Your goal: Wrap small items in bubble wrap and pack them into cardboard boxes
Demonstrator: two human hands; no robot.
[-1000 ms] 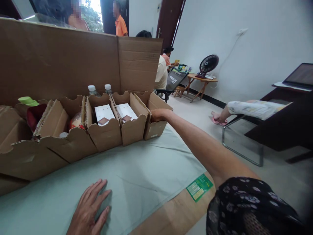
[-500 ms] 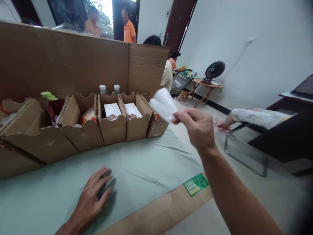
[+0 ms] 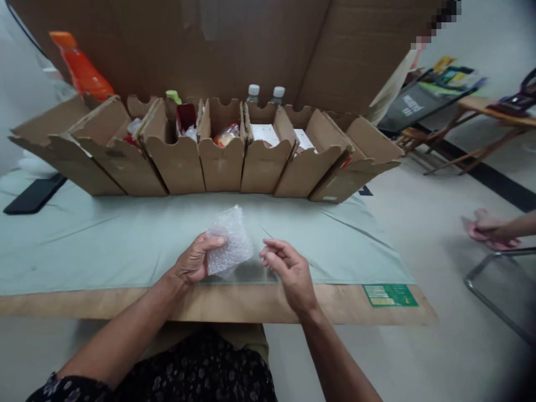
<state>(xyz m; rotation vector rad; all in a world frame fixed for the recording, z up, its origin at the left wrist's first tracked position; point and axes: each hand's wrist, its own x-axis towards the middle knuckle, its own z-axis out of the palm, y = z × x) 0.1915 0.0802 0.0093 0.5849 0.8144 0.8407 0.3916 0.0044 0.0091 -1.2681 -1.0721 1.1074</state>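
Note:
In my left hand point(image 3: 198, 258) is a clear piece of bubble wrap point(image 3: 231, 241), gripped between the thumb and the fingers below it. It looks like a small flat pouch, tilted upward above the green cloth. My right hand point(image 3: 288, 271) is just to the right of the bubble wrap, apart from it. Its fingers are loosely bent and a little apart, with nothing visible between them. Both hands are over the front part of the cloth-covered table point(image 3: 138, 240).
A row of cardboard bins point(image 3: 221, 167) stands behind my hands, holding white boxes point(image 3: 264, 134) and packets. Two white-capped bottles point(image 3: 253, 94) and an orange bottle point(image 3: 86, 70) rise behind them. A black phone point(image 3: 34, 195) lies at left; a green label point(image 3: 389, 296) is on the table's front edge.
The bubble wrap has come from the right side, where my right hand held it up, to the table's middle. My left hand has taken it; my right has let go. The view has turned left and down.

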